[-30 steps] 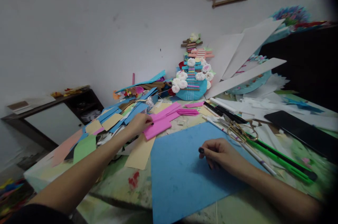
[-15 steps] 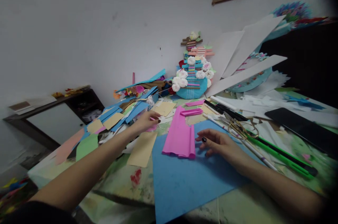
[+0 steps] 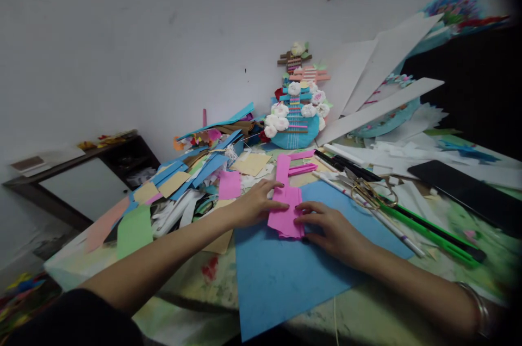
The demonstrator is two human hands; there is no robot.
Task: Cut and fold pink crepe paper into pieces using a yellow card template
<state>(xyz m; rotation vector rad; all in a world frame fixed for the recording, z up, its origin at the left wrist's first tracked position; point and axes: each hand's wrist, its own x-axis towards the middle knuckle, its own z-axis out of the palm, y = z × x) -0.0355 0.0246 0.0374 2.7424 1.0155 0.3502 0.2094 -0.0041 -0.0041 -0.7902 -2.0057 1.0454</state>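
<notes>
On blue sheet (image 3: 281, 286), creased, uneven-edged pink paper (image 3: 284, 222); left hand (image 3: 258, 202), right hand (image 3: 332, 230) touching, grip unclear

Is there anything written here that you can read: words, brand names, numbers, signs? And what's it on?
No text can be read anywhere in this picture.
Green cutter: too blurred to tell whether it bears a label.
Black pens: too small to make out any brand.
Black phone-like slab: no lettering visible.
</notes>
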